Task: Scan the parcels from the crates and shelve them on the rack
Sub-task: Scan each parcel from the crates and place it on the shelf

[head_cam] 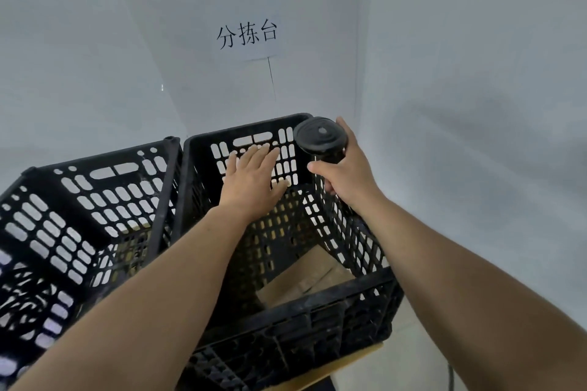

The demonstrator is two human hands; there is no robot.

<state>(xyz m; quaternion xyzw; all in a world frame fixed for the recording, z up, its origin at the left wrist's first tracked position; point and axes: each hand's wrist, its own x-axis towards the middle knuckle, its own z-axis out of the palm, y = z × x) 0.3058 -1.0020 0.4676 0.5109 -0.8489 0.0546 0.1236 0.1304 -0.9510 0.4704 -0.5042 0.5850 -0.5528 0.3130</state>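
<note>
Two black slotted crates stand side by side. In the right crate (317, 311) a brown cardboard parcel (305, 276) lies on the bottom near the front wall. My left hand (254, 181) reaches into this crate with straight, spread fingers near the far wall, holding nothing. My right hand (346, 168) grips the handle of a black barcode scanner (319, 135) above the crate's far right corner. The left crate (95, 206) shows no parcel in the part I can see.
White walls close in behind and to the right, with a paper sign (247, 36) of black characters on the back wall. The crates rest on a wooden surface whose edge (349, 362) shows at the lower right. A cable (451, 378) hangs beside it.
</note>
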